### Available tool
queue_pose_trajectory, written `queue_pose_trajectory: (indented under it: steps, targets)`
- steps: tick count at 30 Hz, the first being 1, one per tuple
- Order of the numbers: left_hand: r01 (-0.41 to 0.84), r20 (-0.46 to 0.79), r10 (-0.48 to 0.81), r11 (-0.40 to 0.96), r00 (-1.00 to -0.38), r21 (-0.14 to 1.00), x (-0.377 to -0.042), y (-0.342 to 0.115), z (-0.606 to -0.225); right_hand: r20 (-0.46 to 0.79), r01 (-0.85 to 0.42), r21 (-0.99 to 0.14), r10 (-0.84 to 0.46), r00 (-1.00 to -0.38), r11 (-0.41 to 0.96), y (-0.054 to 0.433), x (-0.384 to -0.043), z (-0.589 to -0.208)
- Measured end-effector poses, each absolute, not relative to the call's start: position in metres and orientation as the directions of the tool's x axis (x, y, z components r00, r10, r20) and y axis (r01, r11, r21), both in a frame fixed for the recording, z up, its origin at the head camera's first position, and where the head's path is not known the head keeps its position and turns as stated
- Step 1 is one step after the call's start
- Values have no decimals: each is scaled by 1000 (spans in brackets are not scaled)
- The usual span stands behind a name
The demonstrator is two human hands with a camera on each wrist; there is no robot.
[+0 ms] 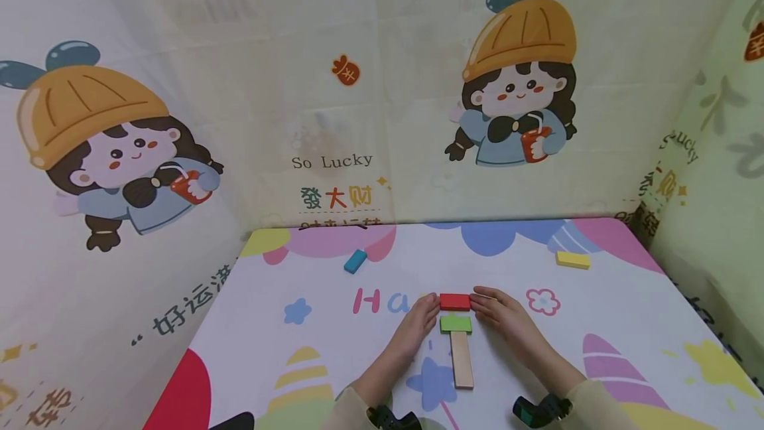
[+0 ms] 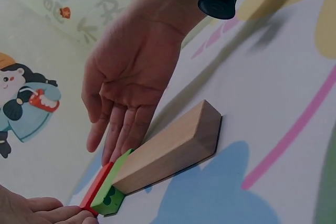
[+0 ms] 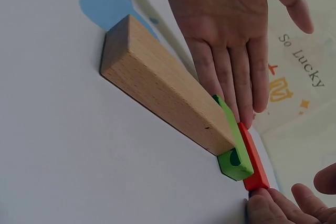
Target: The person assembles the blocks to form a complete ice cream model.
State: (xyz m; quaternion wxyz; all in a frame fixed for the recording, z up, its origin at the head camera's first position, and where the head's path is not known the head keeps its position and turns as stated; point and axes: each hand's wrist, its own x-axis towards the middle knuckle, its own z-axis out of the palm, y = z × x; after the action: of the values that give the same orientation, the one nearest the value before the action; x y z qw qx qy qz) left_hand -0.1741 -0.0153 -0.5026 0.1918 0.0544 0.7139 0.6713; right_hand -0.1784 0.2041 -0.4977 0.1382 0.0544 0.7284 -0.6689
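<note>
A red block [image 1: 455, 302] lies crosswise between the fingertips of both hands. My left hand [image 1: 418, 318] is at its left end and my right hand [image 1: 500, 314] at its right end, fingers straight and palms facing each other. On the near side of the red block lies a parallel green block [image 1: 455, 324] with a dark green mark on its side, seen in the wrist views. A long plain wooden block [image 1: 461, 360] runs from the green one toward me, its far end against it. In the left wrist view the right palm [image 2: 134, 69] faces the blocks.
A blue block [image 1: 355, 261] lies at the back left of the table and a yellow block [image 1: 573, 260] at the back right. The patterned tabletop [image 1: 251, 344] ends against a printed cloth backdrop [image 1: 412, 171]. Wrist cameras sit on both forearms.
</note>
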Motion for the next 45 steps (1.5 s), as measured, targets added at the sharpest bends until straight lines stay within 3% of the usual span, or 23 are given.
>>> queue_pose_trajectory:
  steps: [17,26,30,34,41,45]
  targets:
    - [-188,-241,318,187,-917,964,-153,-20,-492,-242,242,-970,-158,-957,18,206,-164,-501]
    - [-176,-262,270,303,-927,936,-146,-17,-490,-213,217,-976,-173,-962,-4,207,-160,-503]
    - [-38,-172,304,399,-937,916,-146,-15,-495,-204,210,-978,-177,-963,-15,207,-160,-503]
    - [184,-61,391,559,-918,808,-147,-14,-497,-187,194,-981,-184,-965,-22,209,-159,-504]
    - [546,21,628,659,-778,517,-149,-15,-494,-167,165,-986,-169,-972,25,221,-163,-507]
    - [662,27,701,660,-713,356,-150,-15,-495,-182,171,-981,-122,-976,95,232,-168,-508]
